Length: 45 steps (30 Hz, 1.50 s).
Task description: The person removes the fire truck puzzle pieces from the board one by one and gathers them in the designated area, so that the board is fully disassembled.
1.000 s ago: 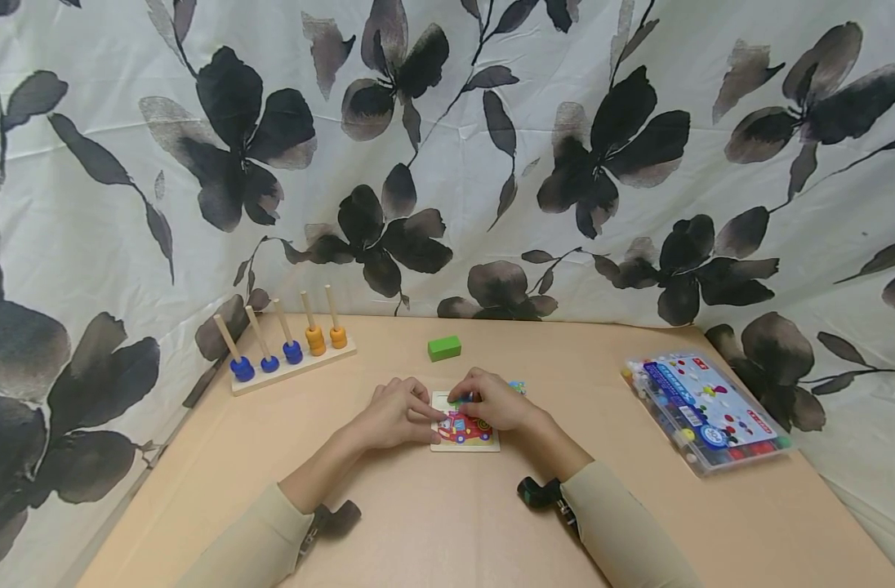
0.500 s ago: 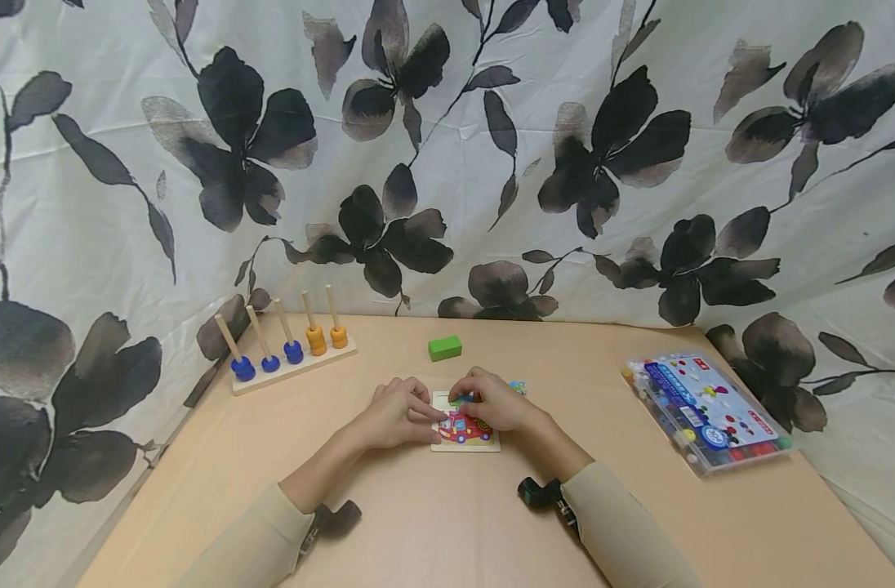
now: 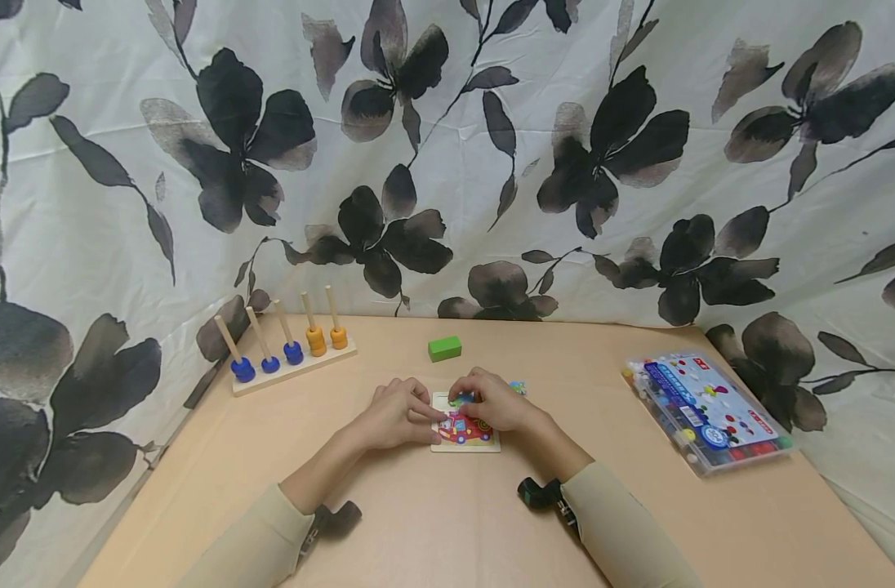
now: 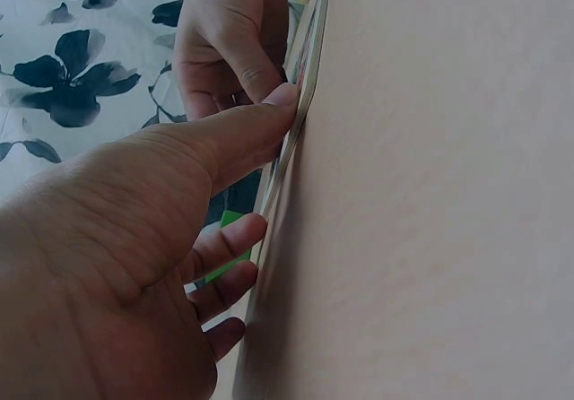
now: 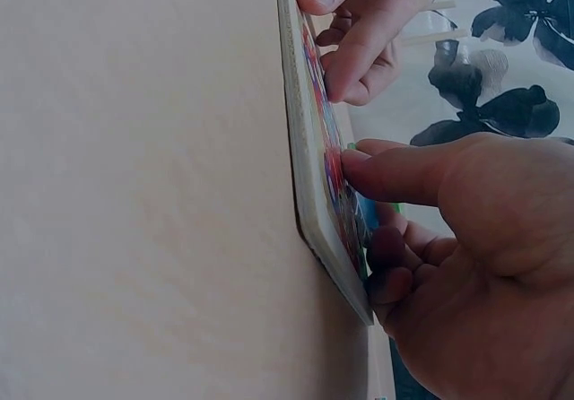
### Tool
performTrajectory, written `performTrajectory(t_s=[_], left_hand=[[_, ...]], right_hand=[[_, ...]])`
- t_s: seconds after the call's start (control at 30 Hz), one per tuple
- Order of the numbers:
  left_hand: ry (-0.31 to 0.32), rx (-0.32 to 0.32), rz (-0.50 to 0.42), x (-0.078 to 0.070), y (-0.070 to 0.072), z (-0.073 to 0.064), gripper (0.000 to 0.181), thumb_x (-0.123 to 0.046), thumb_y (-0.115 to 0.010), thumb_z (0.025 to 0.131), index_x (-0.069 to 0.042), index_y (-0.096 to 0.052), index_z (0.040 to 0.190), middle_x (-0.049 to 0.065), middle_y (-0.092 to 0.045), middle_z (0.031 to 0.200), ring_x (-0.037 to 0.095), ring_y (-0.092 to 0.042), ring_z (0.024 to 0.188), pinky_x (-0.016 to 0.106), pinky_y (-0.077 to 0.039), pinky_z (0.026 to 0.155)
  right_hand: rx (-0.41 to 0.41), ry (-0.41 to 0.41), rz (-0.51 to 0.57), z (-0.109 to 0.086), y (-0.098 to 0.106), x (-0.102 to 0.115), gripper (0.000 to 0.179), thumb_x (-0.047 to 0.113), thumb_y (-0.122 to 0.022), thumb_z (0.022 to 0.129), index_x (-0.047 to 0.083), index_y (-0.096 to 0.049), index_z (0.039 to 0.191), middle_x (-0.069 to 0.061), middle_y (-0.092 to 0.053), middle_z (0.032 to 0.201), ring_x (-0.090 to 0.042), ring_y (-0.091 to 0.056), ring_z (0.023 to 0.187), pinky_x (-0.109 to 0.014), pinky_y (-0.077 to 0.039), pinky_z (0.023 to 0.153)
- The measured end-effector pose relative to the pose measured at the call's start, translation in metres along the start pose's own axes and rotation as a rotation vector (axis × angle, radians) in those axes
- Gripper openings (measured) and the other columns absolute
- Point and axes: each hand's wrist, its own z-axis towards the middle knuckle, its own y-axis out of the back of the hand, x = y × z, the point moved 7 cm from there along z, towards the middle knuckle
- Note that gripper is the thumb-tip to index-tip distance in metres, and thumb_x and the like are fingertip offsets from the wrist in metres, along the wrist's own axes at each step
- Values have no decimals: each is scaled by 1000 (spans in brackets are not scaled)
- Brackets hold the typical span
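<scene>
A small wooden jigsaw puzzle board (image 3: 465, 448) with a red vehicle picture (image 3: 458, 428) lies at the middle of the table. My left hand (image 3: 398, 416) rests at its left side, its thumb and extended index finger touching the board; in the left wrist view the other fingers (image 4: 235, 243) are spread loosely along the edge. Over the board's upper part, my right hand (image 3: 496, 400) pinches a green-and-blue puzzle piece (image 3: 459, 401) between thumb and fingers, its far side hidden by them. Another bluish puzzle piece (image 3: 518, 387) shows just behind the right hand.
Beyond the board lies a green block (image 3: 444, 349). At the back left stands a wooden peg stand (image 3: 293, 374) with blue and orange beads on upright pegs. A clear plastic case (image 3: 705, 412) of colourful pieces lies at the right. Floral cloth (image 3: 492, 163) hangs behind the table.
The right fingers shift very slightly on the puzzle piece, and a little more of its green and blue shows. The left hand and the board stay in place.
</scene>
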Motion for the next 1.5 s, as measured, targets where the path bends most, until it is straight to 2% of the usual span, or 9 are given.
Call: performTrajectory(t_s=[0.6,0.87,1.2,1.5], left_hand=[[-20,3,10,0,-1,1,31,-43,-88,80,-31,-84,108,-9,-55,107,15,-43,102,40,-28,87],[-13,3,8,1,-2,1,31,-43,-89,80,-31,-84,108,-8,-56,107,15,-43,102,39,-28,87],[-11,1,12,1,-2,1,32,-44,-88,80,-30,-83,109,-8,-56,108,15,-44,103,39,-27,87],[-9,2,-5,1,-1,1,31,-42,-89,80,-30,-83,109,-8,-55,108,16,-43,103,40,-28,88]], right_hand=[[-42,54,26,1,2,0,16,6,-75,94,15,-74,107,-5,-64,100,-18,-52,88,-30,-43,79],[-37,45,45,0,5,3,21,-1,-66,96,12,-77,109,-8,-64,98,-15,-50,82,-27,-42,74],[-50,45,59,-1,9,4,23,-2,-69,93,11,-80,108,-5,-67,96,-13,-53,78,-24,-44,70],[-61,23,91,-2,15,-1,25,-3,-70,93,11,-81,110,-8,-70,96,-12,-55,75,-23,-45,65]])
